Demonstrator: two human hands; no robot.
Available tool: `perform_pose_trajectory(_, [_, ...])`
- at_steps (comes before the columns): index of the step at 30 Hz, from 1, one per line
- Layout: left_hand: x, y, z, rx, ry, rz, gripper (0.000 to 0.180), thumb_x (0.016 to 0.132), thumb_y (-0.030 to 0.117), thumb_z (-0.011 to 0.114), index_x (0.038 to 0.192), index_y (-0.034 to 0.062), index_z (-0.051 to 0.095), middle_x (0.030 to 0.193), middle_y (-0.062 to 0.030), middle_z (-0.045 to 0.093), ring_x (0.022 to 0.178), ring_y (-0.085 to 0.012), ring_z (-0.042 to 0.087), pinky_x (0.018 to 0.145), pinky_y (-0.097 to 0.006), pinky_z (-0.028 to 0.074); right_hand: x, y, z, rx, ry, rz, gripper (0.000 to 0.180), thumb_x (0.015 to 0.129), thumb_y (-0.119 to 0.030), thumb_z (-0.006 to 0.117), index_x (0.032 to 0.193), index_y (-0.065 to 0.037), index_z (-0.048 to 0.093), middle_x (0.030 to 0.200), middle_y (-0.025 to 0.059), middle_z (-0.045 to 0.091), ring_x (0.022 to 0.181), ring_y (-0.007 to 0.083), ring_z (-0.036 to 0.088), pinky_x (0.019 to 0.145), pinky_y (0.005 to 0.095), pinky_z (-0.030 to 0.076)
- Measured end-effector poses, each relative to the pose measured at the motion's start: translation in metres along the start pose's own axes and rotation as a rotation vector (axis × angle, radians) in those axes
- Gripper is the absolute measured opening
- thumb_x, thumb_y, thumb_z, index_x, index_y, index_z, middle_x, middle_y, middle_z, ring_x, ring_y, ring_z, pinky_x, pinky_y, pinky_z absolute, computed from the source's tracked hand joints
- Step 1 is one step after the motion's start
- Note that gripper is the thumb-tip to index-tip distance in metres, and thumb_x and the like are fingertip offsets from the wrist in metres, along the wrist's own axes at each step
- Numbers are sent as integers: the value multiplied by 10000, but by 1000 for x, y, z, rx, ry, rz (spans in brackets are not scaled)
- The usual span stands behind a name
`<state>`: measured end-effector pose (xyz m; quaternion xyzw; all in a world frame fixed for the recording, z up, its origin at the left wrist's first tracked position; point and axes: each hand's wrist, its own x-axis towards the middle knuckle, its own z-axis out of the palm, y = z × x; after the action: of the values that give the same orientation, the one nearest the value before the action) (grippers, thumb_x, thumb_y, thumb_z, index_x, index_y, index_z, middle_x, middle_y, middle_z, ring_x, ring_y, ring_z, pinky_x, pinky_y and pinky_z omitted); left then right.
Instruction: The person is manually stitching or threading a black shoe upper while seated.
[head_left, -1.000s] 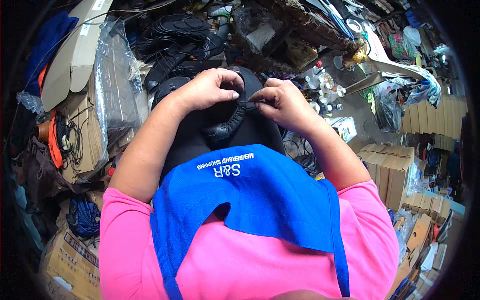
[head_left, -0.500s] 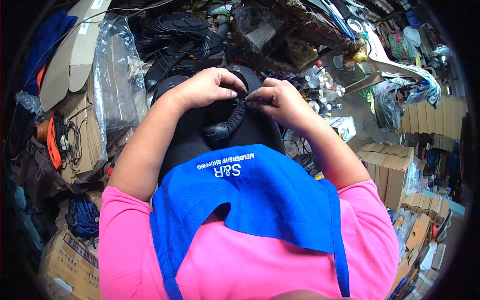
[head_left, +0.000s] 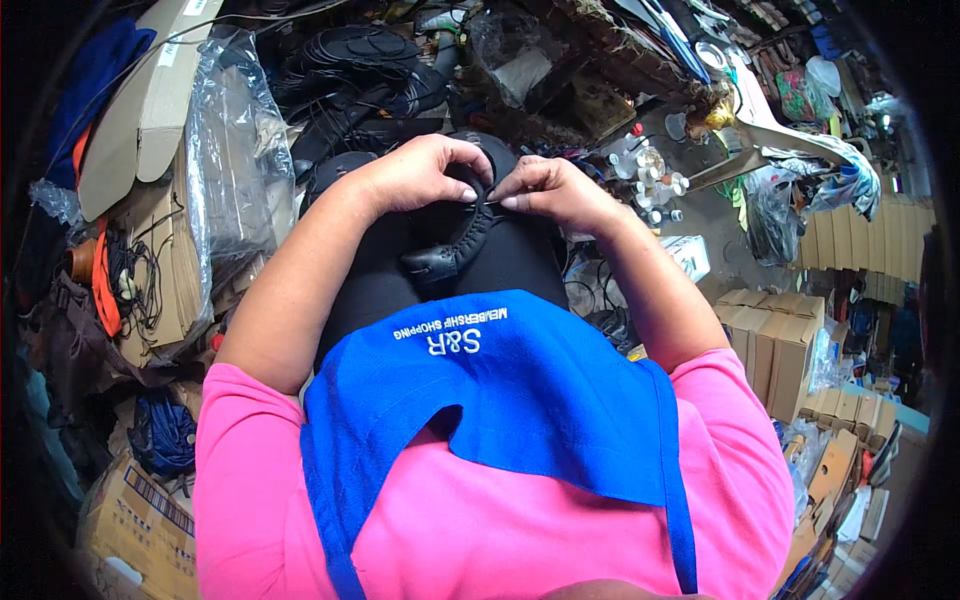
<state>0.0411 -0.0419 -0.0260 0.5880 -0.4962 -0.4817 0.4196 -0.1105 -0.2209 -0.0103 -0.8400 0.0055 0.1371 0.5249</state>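
A black, leathery curved piece [head_left: 437, 262] with a gathered, stitched edge rests over my lap, against dark trousers. Its shape resembles a bent tube; I cannot make out its exact kind. My left hand [head_left: 432, 178] grips the upper part, thumb and fingers closed around its edge. Right beside it, my right hand [head_left: 548, 190] has its fingertips pinched together at the same edge. Whatever lies between those fingertips is too small to name. A blue apron [head_left: 540, 385] covers my front, just below the curved piece.
Coils of black cord [head_left: 355, 60] lie ahead. On the left, clear plastic [head_left: 235, 150] covers stacked cardboard. Several small bottles [head_left: 645, 165] stand ahead on the right, with cardboard boxes [head_left: 770, 340] nearer. A printed carton [head_left: 140, 530] sits at the lower left.
My right hand has shifted slightly left and closer to the curved piece, its fingertips now pinched at the edge. My left hand keeps its hold with little movement.
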Motion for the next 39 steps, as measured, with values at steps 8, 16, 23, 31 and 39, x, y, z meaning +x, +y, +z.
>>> perform_pose_trajectory(8, [-39,13,10,508,510,10,330,732,-51,531,1053,20,565,1032,-147,522,1048,-311,517,914,-355,421,-10,-10,26,-78,282,-93,146,759,-116,721,891,-70,679,785,61,593,755,164,606,664,300,481])
perform_pose_trajectory(16, [-74,18,50,439,607,29,247,754,-63,581,967,32,660,877,-124,578,829,-267,611,742,-332,486,-32,-20,47,-610,381,-185,346,731,-75,662,1065,-165,668,759,62,501,746,236,518,696,367,386])
perform_pose_trajectory(23, [-79,7,54,657,576,40,192,730,-22,628,914,29,649,845,-124,602,800,-312,608,711,-364,500,-37,-26,53,-712,366,-146,414,719,-71,631,1126,-151,642,780,68,510,786,234,520,768,384,349])
perform_pose_trajectory(31, [-77,11,53,945,680,110,139,721,49,648,848,99,670,801,-51,580,830,-234,553,787,-369,396,-36,-24,58,-729,397,-145,410,721,-69,632,1125,-138,639,777,73,512,781,238,523,781,389,352])
perform_pose_trajectory(39, [-54,8,48,369,748,197,158,738,33,664,880,94,695,798,-49,561,807,-217,531,759,-338,409,-29,-19,30,-207,242,2,329,769,-45,634,1076,-155,679,806,67,523,798,204,526,758,300,426])
